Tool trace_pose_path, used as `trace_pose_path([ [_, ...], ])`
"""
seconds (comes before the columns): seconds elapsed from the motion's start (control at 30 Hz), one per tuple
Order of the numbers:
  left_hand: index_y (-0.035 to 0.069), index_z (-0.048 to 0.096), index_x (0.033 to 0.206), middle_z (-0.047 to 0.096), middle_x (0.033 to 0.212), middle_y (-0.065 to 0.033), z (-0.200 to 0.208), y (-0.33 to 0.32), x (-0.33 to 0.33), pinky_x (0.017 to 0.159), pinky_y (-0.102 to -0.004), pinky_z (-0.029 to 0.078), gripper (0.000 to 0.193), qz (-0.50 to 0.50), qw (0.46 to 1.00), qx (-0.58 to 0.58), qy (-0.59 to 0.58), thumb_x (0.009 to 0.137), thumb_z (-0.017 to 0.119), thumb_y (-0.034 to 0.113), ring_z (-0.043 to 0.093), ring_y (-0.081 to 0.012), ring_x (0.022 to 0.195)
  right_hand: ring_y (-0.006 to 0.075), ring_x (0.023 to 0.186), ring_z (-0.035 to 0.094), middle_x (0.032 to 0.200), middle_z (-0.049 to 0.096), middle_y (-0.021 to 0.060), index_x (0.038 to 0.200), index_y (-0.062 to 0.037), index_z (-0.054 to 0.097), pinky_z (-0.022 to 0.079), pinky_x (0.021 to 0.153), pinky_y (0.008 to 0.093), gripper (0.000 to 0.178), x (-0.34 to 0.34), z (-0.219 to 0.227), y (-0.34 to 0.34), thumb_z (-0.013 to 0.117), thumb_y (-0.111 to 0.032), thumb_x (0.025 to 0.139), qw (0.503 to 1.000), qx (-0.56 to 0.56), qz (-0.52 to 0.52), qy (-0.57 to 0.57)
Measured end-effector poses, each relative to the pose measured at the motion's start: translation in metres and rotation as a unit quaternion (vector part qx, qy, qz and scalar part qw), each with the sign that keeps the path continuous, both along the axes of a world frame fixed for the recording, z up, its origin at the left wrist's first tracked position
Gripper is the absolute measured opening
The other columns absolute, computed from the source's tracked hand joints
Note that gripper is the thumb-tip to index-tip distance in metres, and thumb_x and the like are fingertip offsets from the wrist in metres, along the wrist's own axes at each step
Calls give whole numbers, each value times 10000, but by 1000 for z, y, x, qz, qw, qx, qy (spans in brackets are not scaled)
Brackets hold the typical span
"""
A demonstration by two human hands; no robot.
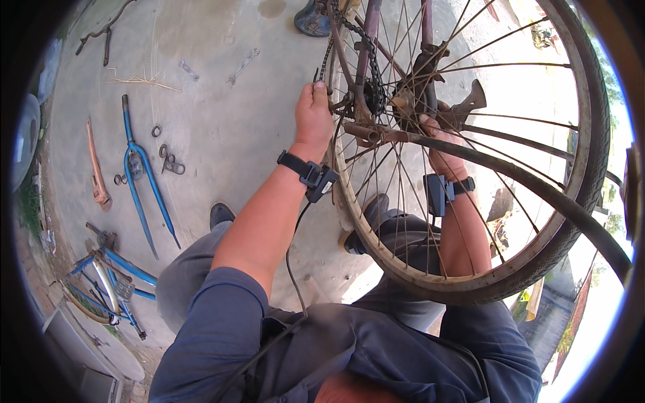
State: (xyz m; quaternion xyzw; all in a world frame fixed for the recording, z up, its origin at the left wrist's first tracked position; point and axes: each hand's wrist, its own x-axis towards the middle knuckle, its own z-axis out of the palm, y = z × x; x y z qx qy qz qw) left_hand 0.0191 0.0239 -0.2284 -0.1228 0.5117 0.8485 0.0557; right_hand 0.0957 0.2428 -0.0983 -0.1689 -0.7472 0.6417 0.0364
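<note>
A bicycle wheel [494,290] with rusty spokes stands in front of me, fitted in a frame. My left hand [314,113] is closed beside the axle on the chain side, thumb up; a thin dark end shows above it, but what it grips is mostly hidden. Close by hang the chain [373,64] and a rusty frame end [363,107]. Seen through the spokes, my right hand [440,144] is closed at the other side of the hub [405,101], against a dark part whose kind I cannot make out. A curved mudguard stay [524,168] crosses before the right wrist.
On the concrete floor at left lie a blue fork [137,161], a pipe wrench [99,181], two spanners [243,67] [189,70] and small metal rings [156,131]. A blue bicycle frame [111,275] lies at lower left. A dark shoe [312,19] is at the top.
</note>
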Motion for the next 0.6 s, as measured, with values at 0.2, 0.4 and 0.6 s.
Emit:
trace_pose_path([
  [0.2, -25, 616, 1021, 637, 848, -130, 10, 6, 2, 740, -386, 469, 378, -2, 995, -101, 7, 1080, 474, 320, 553, -240, 762, 169, 1058, 650, 1127, 694, 88, 1348, 35, 578, 519, 949, 340, 572, -5, -1, 0, 804, -232, 895, 998, 52, 6, -22],
  [0.4, -18, 587, 1044, 642, 885, -222, 6, -4, -11, 778, -491, 489, 350, 27, 906, -397, 145, 1078, 446, 302, 605, -411, 853, 124, 918, 628, 1024, 693, 48, 1212, -10, 662, 516, 844, 298, 483, -5, -8, -1, 850, -256, 841, 1000, 19, -4, 18],
  [0.6, 6, 590, 992, 647, 1041, -208, 5, -28, -7, 873, -526, 483, 272, -96, 771, -596, 204, 1061, 488, 248, 604, -415, 993, 126, 913, 634, 1018, 708, 53, 1168, 9, 671, 525, 826, 308, 444, -20, -41, 11, 846, -231, 837, 999, -36, 7, 20],
])
